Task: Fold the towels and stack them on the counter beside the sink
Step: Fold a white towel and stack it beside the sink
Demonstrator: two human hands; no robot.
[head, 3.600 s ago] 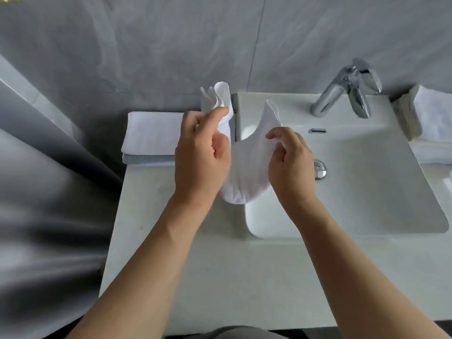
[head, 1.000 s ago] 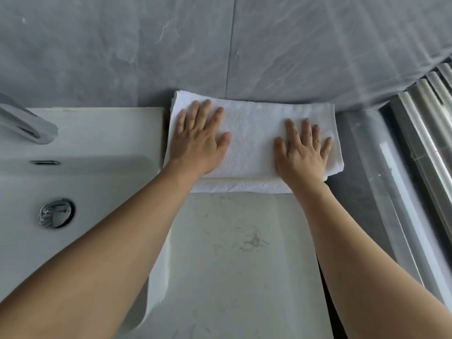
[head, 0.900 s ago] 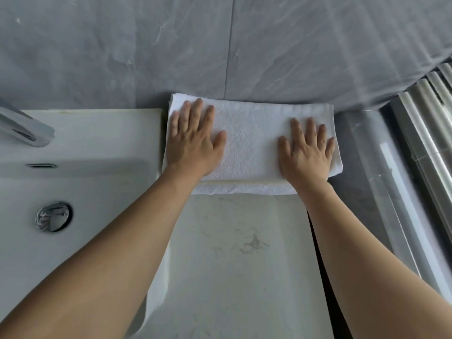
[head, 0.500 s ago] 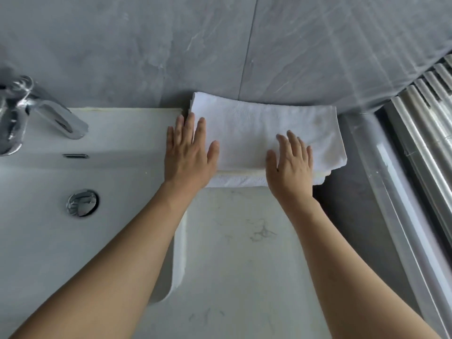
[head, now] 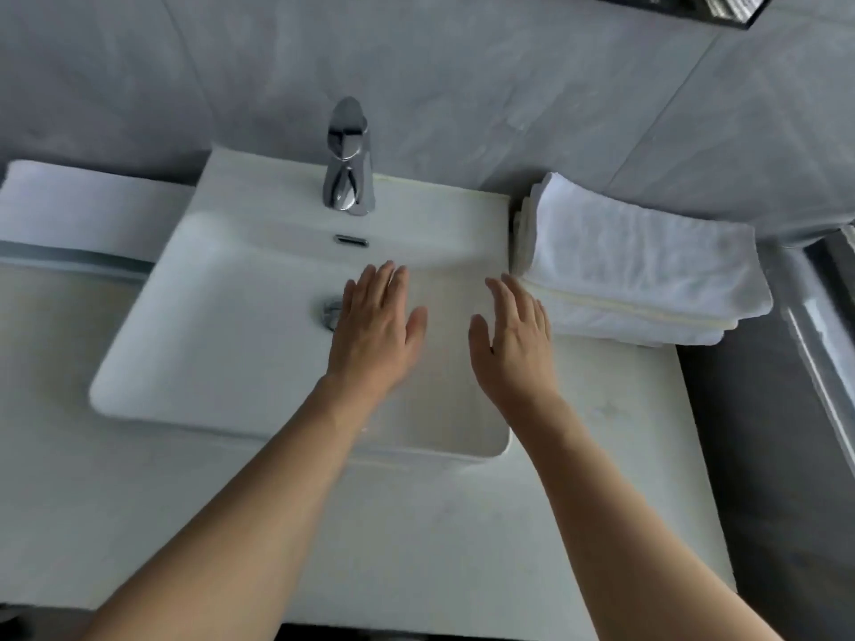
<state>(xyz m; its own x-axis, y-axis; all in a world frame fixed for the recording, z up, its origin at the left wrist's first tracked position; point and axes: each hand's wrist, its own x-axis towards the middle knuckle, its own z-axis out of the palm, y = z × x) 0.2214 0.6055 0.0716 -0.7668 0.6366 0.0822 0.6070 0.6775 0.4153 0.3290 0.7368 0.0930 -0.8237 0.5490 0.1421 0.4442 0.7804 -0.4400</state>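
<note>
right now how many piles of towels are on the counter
2. One stack sits right of the sink against the wall; one flat pile sits left of it. How many towels are in each can't be told.

Bare counter [head: 615, 409] lies open in front of the stacked towels [head: 638, 270]. The faucet [head: 347, 164] and grey wall [head: 462, 85] close off the back.

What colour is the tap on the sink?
Shiny silver: the tap, seen in the head view.
</note>
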